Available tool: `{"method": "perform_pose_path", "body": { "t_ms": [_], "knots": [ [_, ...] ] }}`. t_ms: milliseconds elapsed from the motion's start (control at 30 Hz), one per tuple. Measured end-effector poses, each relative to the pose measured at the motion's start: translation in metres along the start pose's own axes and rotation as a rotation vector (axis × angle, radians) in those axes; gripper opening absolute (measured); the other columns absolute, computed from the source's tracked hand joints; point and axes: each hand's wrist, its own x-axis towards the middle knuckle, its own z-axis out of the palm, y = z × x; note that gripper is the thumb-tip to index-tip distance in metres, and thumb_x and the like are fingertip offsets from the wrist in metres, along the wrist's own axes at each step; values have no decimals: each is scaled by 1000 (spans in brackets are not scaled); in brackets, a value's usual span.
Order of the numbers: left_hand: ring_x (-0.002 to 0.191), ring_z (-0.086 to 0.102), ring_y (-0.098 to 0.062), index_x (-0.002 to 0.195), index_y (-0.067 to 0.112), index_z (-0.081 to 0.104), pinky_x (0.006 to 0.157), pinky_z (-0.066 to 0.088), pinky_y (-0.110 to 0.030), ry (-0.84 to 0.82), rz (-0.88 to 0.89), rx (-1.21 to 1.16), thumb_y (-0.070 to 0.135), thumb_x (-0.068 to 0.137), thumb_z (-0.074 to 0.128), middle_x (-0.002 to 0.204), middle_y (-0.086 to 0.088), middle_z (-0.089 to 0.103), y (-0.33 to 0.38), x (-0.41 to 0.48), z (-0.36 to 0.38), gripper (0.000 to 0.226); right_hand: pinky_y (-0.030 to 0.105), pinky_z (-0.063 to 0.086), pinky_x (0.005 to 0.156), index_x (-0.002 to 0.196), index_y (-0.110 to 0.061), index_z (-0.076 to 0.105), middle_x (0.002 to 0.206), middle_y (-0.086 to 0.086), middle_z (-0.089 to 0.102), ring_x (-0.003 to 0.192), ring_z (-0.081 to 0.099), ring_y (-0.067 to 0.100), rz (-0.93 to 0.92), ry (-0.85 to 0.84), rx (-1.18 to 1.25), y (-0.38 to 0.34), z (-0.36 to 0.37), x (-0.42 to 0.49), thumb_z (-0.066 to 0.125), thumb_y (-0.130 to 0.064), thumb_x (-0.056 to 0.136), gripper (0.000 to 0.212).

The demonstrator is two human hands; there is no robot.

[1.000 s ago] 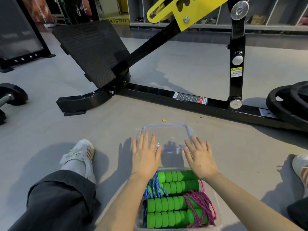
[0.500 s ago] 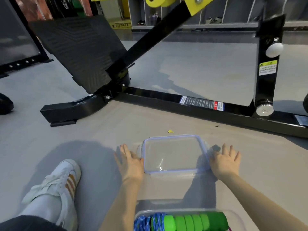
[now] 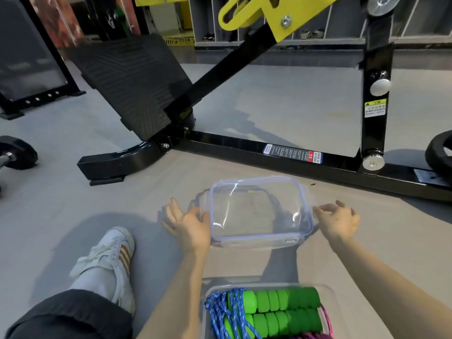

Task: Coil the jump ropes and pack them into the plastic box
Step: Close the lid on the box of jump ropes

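The grey floor [image 3: 269,99] of a gym spreads out beyond the hands. A black machine frame [image 3: 244,145] crosses it, with a ribbed foot plate [image 3: 132,89] and a yellow bracket [image 3: 259,13]. A dumbbell [image 3: 17,152] lies far out past the left hand [image 3: 188,226], and a weight plate [image 3: 440,152] far past the right hand [image 3: 338,221]. A white shoe [image 3: 110,255] rests on the floor near the left forearm.

Between the forearms, nearer the body than the hands, sits a clear plastic box [image 3: 330,292]. It holds jump ropes whose green handles [image 3: 281,311] lie crosswise, left to right. Blue cord [image 3: 220,311] is bunched on the left-hand side and pink cord [image 3: 326,319] on the right.

A clear lid [image 3: 259,211] is caught between the hands, long axis from hand to hand, tilted slightly. The left hand's fingers are straight and splayed and its palm is on the lid's edge. The right hand's fingers are loosely bent and touch the opposite edge.
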Motion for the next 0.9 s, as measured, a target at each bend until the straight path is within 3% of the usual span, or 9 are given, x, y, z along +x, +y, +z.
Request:
{"method": "perform_pose_path", "body": {
  "t_ms": [133, 400, 900],
  "knots": [
    [145, 9, -27, 94, 13, 74, 115, -9, -40, 16, -24, -64, 22, 86, 67, 157, -11, 20, 26, -20, -51, 14, 44, 23, 111, 103, -8, 71, 146, 7, 38, 136, 19, 30, -14, 34, 77, -14, -42, -22, 58, -24, 89, 25],
    [145, 14, -27, 95, 14, 75, 112, -12, -33, 0, -74, -63, 22, 86, 68, 155, -12, 26, 7, -110, -122, 15, 37, 23, 110, 97, -5, 73, 142, 12, 44, 132, 24, 31, -36, 26, 83, 23, -98, -116, 60, -19, 86, 22],
    [142, 24, -32, 85, 8, 75, 114, 0, -46, -34, -139, 19, 17, 78, 76, 146, -18, 41, -67, -192, -108, 11, 32, 19, 106, 91, -6, 73, 141, 16, 45, 133, 27, 33, 25, -84, -25, 109, -91, -180, 61, -17, 86, 18]
  ]
}}
